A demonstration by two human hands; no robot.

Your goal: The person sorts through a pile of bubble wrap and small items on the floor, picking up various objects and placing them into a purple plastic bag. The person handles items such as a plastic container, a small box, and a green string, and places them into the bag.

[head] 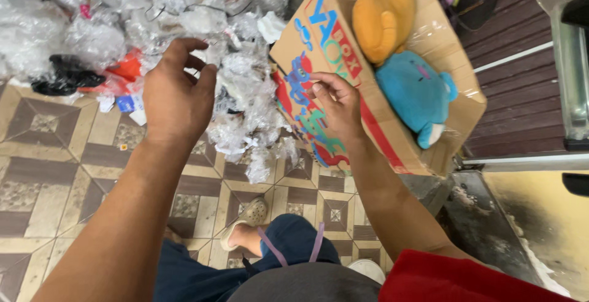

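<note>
the left hand (pixel 177 96) hangs over the tiled floor (pixel 55 173) with its fingers (pixel 184 47) apart and loosely curled, holding nothing, just short of a heap of clear plastic bags (pixel 245 87). the right hand (pixel 336 107) rests against the printed side of a cardboard box (pixel 319 38), fingers bent and pressed to the card rather than clamped around it. the box is tilted, just beside the heap. inside it lie an orange plush (pixel 383 14) and a blue plush (pixel 417 93), touching each other. a black scrap (pixel 64 74) lies at the heap's left edge.
</note>
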